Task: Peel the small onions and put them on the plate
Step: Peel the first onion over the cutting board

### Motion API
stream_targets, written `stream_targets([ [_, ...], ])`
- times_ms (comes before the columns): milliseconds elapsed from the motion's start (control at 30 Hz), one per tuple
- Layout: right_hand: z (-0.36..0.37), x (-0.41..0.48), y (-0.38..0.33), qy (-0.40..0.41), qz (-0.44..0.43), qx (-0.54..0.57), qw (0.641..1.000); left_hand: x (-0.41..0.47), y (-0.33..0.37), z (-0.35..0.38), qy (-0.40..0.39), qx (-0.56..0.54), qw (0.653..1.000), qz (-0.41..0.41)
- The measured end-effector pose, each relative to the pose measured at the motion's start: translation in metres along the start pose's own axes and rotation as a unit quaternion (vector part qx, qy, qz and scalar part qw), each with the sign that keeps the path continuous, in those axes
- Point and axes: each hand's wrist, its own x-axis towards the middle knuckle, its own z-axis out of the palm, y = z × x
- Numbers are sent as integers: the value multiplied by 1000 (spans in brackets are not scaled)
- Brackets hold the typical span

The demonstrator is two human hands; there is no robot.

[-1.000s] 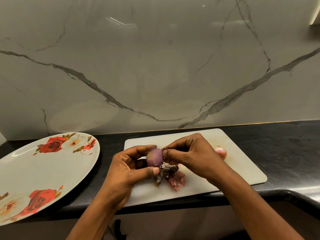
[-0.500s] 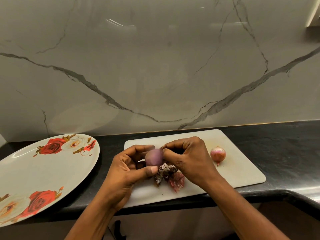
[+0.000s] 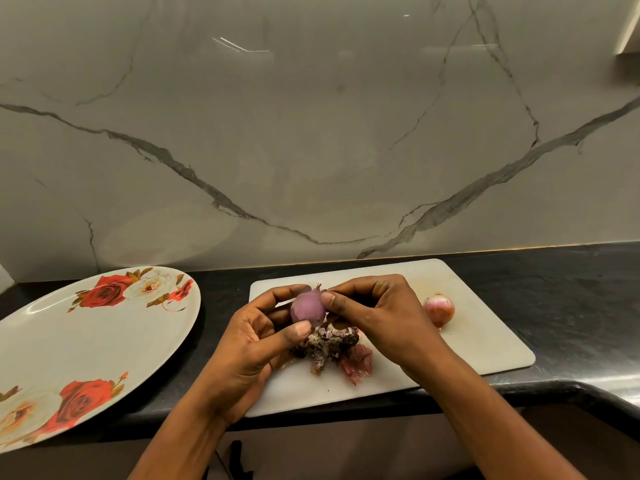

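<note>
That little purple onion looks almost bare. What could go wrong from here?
1. The peeled onion is held only by the fingertips of the left hand while the right hand pinches at its tip. It could slip and land in the peel pile just below.
2. The other onion lies loose on the cutting board beside the right wrist, so a nudge might roll it.

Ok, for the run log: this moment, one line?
left hand holds onion | right hand pinches its tip | second onion on board
</note>
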Motion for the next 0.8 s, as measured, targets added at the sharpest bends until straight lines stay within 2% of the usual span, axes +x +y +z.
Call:
stream_targets([
  [200,3,3,2,34,-64,-172,982,2,-1,1,8,32,999,3],
  [500,7,6,6,47,-71,-188,978,4,-2,-4,-6,-18,1000,-1],
  [667,0,6,7,71,-57,-222,971,2,0,-7,-23,-88,996,-12],
  [800,-8,1,5,54,-45,-228,971,4,-2,-10,-36,-95,995,-9],
])
